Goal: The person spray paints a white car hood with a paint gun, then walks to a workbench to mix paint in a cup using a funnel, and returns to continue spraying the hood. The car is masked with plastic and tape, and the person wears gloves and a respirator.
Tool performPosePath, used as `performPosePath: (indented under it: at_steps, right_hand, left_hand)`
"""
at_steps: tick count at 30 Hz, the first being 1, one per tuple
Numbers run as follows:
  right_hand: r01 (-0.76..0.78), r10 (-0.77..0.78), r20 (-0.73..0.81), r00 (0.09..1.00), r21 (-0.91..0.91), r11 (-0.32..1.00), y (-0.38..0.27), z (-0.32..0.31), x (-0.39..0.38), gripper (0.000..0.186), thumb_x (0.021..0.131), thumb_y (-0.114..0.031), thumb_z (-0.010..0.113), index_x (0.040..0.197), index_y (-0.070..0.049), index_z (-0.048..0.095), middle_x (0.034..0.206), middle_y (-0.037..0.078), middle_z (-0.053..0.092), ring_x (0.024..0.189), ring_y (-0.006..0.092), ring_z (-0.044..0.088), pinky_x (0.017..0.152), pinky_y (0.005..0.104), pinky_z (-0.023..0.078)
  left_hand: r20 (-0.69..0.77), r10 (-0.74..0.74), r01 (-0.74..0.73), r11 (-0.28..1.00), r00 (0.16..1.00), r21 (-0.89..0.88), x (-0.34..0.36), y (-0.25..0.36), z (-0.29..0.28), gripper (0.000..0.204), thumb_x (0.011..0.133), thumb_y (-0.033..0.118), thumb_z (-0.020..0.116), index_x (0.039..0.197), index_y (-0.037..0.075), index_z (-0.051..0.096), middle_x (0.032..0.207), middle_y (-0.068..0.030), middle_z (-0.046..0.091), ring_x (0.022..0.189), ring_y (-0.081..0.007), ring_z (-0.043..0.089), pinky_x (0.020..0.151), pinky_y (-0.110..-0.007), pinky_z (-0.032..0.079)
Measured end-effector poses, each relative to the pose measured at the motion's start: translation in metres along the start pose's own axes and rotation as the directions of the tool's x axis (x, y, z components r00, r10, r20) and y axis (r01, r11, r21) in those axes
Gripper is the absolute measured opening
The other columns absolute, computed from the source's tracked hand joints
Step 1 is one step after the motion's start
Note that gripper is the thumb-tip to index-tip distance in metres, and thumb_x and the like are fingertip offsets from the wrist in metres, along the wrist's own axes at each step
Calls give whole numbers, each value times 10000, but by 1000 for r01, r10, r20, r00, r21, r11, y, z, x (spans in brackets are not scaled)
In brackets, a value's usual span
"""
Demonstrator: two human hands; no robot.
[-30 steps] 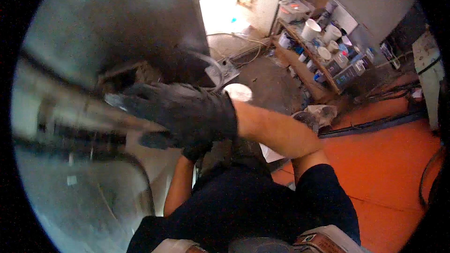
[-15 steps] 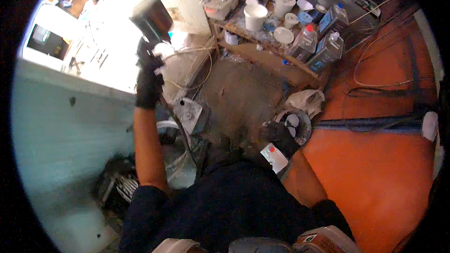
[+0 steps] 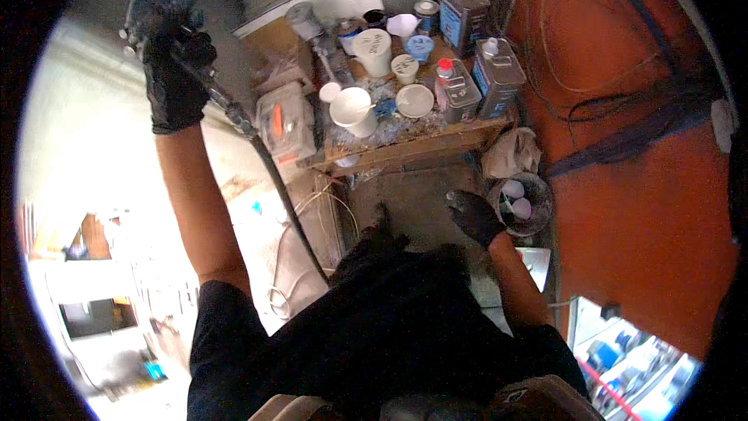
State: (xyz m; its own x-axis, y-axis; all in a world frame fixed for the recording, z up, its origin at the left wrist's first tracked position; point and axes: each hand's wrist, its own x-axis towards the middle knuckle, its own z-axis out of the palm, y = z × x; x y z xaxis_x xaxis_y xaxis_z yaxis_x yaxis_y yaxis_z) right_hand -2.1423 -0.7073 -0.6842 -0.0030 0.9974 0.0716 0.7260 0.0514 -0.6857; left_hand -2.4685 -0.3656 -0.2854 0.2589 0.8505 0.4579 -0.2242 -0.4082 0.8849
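Two black-gloved hands are seen in the head view. By the left hand [image 3: 181, 82], raised at upper left, a dark hand tool with metal fittings [image 3: 162, 9] is gripped, the fingers clamped around its handle. The tool's upper part is blurred and lost in shadow; its exact shape cannot be told. From the handle's lower end, a black flexible hose [image 3: 282, 195] is run down toward the dark-clothed body.

The right hand [image 3: 474, 217] is held low at centre right, just beside a round dark bucket [image 3: 524, 227], in which white rounded objects [image 3: 521, 209] are contained. Whether its fingers are apart or together cannot be told, nor whether anything is held. Behind the bucket, a crumpled beige bag [image 3: 510, 156] is placed.

Above centre, a stained wooden bench [image 3: 436, 145] is crowded with containers. At its front, an open white plastic tub [image 3: 358, 126] is set, a stick lying across its mouth; a round whitish dish [image 3: 414, 100] is placed to its right. Farther right, a rectangular container with a red cap [image 3: 460, 95] is stood beside a grey metal can with a white cap [image 3: 499, 76]. At the bench's left end, a clear plastic box [image 3: 290, 136] with an orange item is seen. On the right, dark cables [image 3: 615, 148] are spread over an orange-red surface [image 3: 623, 242].
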Motion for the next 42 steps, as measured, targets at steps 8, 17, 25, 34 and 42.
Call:
performPosePath:
  at_steps: [8,17,25,34,42]
  right_hand:
    - [-445,453,-29,891,137,885,-95,36,74,360,926,-232,513,1209,-15,566,1208,204,579,1112,374,547,961,413,429]
    - [-612,600,-143,788,-67,788,-88,77,6,427,896,-236,579,1247,0,518,1205,203,575,1132,346,536,956,407,425]
    - [-308,307,-299,903,45,950,-208,-90,133,538,775,-221,732,1219,-6,518,1218,183,548,1144,350,498,993,442,384]
    - [119,-55,249,967,-250,961,-188,-85,216,723,715,-241,762,1341,-77,440,1237,193,499,1181,367,450,1016,458,357]
    - [336,-302,332,894,-50,940,-159,-96,233,703,696,-167,742,1331,-89,449,1147,187,496,1032,356,491,902,462,403]
  left_hand:
    - [334,-104,127,991,937,-47,118,-84,53,294,924,359,525,1044,93,557,766,-9,537,637,-114,486,559,-242,411]
    - [491,-515,527,840,702,129,-15,-309,15,353,949,258,561,1252,80,524,938,20,579,829,-94,520,734,-236,447]
    - [574,-520,739,628,633,-245,-269,-396,-6,457,976,143,461,1403,76,312,1342,-113,431,1196,-213,475,1000,-353,426]
    - [301,-840,840,289,453,-459,-277,-320,25,345,930,226,550,1231,76,469,1037,-50,557,882,-149,564,774,-293,509]
    - [-144,-547,566,798,824,205,-299,-289,53,360,936,392,512,1146,101,549,903,-26,611,740,-145,585,682,-288,520]
